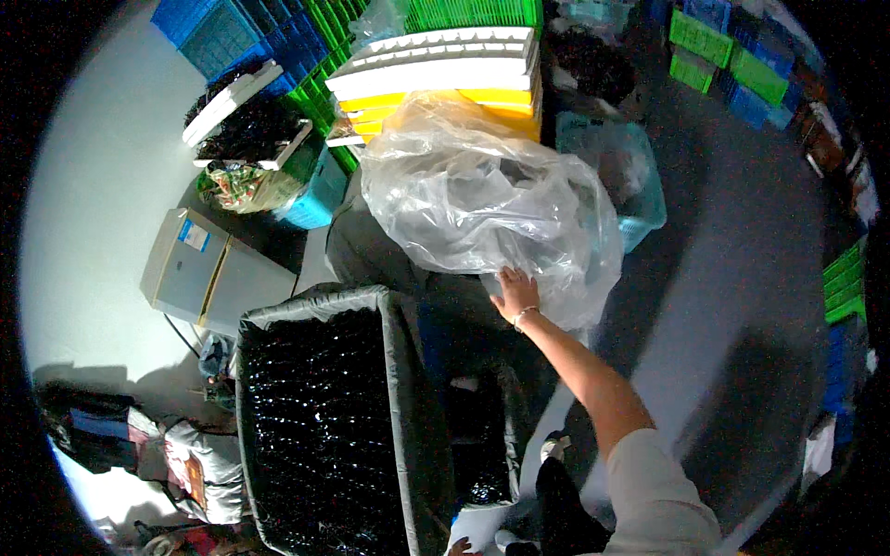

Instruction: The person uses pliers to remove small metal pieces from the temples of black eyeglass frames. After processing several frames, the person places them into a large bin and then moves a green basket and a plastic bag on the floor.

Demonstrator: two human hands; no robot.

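My right hand [515, 295] reaches forward from the lower right, a bracelet on its wrist. Its fingers are stretched out and rest on the near edge of a large, crumpled clear plastic bag [482, 199]. The bag is spread in front of a stack of white and yellow trays [436, 79] and partly over a teal basket [640, 222]. Only a small part of my left hand [461, 549] shows at the lower edge, beside something white; its fingers are mostly cut off. Left of it stands a grey, fabric-lined bin [400, 371] filled with glossy black material [315, 426].
A second, smaller lined bin [512, 435] with dark contents stands right beside the large one. A cardboard box [213, 273] leans at the left near the wall. Blue crates [241, 42] and green crates [473, 13] stand behind; more coloured crates [700, 37] line the right side.
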